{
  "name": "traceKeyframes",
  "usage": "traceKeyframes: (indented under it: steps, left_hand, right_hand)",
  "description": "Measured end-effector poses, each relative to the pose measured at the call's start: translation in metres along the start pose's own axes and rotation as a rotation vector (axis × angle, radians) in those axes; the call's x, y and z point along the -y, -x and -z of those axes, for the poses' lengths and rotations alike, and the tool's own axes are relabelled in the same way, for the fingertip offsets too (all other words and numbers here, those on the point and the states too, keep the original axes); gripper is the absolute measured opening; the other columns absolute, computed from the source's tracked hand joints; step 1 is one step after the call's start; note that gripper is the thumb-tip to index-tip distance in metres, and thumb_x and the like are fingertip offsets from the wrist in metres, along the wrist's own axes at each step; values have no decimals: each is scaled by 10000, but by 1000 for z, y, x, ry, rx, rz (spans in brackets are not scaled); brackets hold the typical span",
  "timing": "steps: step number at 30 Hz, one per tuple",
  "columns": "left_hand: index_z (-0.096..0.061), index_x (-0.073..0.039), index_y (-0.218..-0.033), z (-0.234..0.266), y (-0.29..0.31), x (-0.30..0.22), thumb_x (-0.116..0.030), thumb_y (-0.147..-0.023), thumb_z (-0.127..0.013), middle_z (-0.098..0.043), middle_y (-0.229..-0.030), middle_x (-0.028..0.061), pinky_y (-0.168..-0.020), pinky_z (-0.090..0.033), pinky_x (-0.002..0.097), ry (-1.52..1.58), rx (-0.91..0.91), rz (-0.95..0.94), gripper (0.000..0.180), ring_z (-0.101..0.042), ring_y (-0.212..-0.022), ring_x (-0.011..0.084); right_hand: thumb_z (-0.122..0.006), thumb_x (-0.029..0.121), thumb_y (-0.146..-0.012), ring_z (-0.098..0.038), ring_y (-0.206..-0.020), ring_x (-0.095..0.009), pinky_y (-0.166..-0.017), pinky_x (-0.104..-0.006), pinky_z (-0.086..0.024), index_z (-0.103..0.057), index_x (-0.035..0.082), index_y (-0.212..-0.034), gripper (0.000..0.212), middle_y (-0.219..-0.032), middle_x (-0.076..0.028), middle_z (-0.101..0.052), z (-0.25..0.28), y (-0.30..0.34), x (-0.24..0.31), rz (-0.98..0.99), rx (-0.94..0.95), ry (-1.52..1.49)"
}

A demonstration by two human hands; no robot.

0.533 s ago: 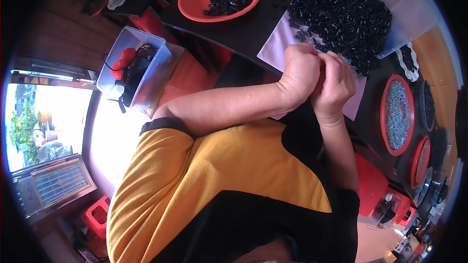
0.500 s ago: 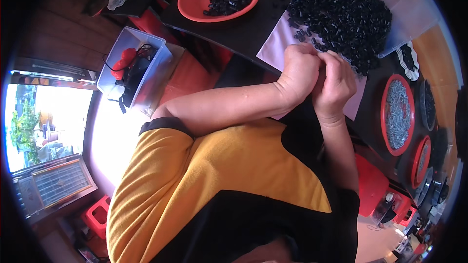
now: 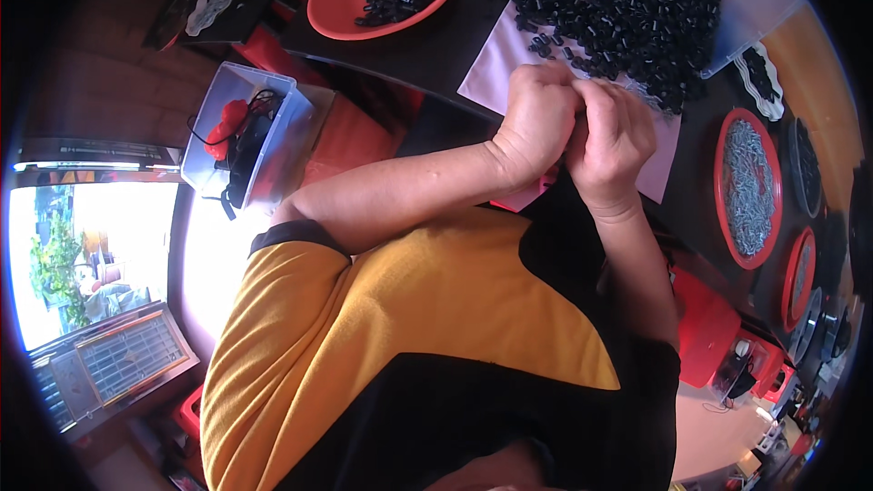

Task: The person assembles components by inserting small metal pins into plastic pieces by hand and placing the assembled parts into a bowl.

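Observation:
My left hand (image 3: pixel 535 120) and my right hand (image 3: pixel 611 144) meet at the near edge of a pink cloth (image 3: pixel 485 59), fingers curled in and pressed together. Whatever they pinch is hidden behind the fingers and knuckles. Just beyond them lies a large heap of small black cylindrical pieces (image 3: pixel 618 9), spilling out of a clear plastic bin (image 3: pixel 759 14) onto the cloth. A few thin silver pieces (image 3: pixel 662 100) show at the heap's near edge, beside my right hand.
On the dark table (image 3: pixel 400 64), a red bowl (image 3: pixel 332 9) at far left holds more black pieces. To the right stand a red tray (image 3: pixel 777 209) of silver metal pieces, a smaller red tray (image 3: pixel 789 309) and a dark bowl (image 3: pixel 800 159). A clear box (image 3: pixel 286 141) of cables sits left.
The view has shifted slightly, moving the bowl and heap left and up in the picture. My hands stay together in nearly the same pose beside the heap.

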State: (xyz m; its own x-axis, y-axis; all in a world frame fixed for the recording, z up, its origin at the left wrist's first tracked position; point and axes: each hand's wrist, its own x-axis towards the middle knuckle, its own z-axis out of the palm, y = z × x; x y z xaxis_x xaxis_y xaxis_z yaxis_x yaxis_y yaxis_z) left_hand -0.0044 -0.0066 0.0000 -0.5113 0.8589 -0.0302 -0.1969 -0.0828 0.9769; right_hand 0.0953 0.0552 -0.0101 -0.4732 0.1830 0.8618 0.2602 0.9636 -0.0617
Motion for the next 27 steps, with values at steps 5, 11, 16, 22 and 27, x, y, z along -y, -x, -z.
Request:
traceKeyframes:
  steps: [5,11,16,22,27]
  left_hand:
    - [-643,46,-833,4,5,-3,-25,-845,-611,-640,-763,83,-580,-510,281,76,29,48,79,-608,-672,148]
    - [-662,40,-958,12,3,-10,-93,-917,-629,-673,-825,100,-622,-548,278,264,112,231,144,-662,-696,168]
    - [-659,50,-933,19,1,-9,-78,-916,-621,-666,-780,111,-547,-551,291,291,147,253,135,-662,-636,191]
    - [-641,55,-878,16,2,-10,-45,-893,-616,-653,-735,128,-497,-523,286,214,121,217,105,-639,-586,190]
    - [-654,48,-936,17,0,-9,-85,-897,-631,-663,-803,102,-560,-539,286,172,140,221,140,-661,-674,177]
  right_hand:
    - [-643,-50,-775,-675,-800,-302,-715,-379,-538,-651,17,-1004,238,-890,-112,-689,-1,2,-2,-45,-16,-73]
    - [-618,-90,-760,-660,-781,-270,-699,-351,-525,-652,52,-1046,321,-902,-86,-688,-6,9,-8,-229,-121,-291]
    - [-619,-98,-747,-660,-766,-269,-694,-347,-525,-653,53,-1039,330,-892,-81,-689,-5,8,-7,-201,-122,-273]
    - [-608,-105,-749,-662,-766,-270,-686,-361,-525,-657,52,-1005,304,-870,-84,-688,-6,3,-4,-100,-93,-242]
    - [-603,-111,-756,-676,-791,-273,-704,-356,-540,-654,37,-1047,331,-901,-102,-697,-5,7,-6,-72,-80,-217]
